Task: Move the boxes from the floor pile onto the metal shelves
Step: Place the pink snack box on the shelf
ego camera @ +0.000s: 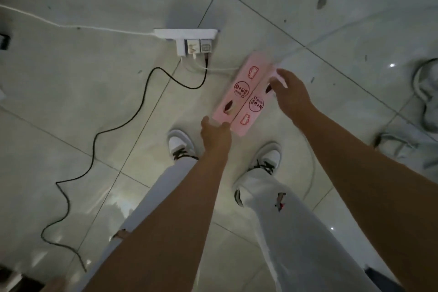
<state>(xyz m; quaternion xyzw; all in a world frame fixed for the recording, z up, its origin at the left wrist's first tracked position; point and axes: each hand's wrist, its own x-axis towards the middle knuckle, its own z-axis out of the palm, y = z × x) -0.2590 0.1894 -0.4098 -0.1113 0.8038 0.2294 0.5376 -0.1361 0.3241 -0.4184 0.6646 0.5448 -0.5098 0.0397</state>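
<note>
Two long pink boxes (245, 93) with red round logos lie side by side, held together above the tiled floor in front of my feet. My left hand (215, 136) grips their near end, fingers curled over the edge. My right hand (290, 92) presses against the right side near the far end, fingers spread along the box. No metal shelves and no floor pile appear in this view.
A white power strip (186, 34) with several plugs lies on the floor ahead. A black cable (142, 106) snakes left and toward me; a white cable (71, 25) runs to the left. Grey bags or cloth (424, 106) lie at right. My white shoes (181, 146) stand below the boxes.
</note>
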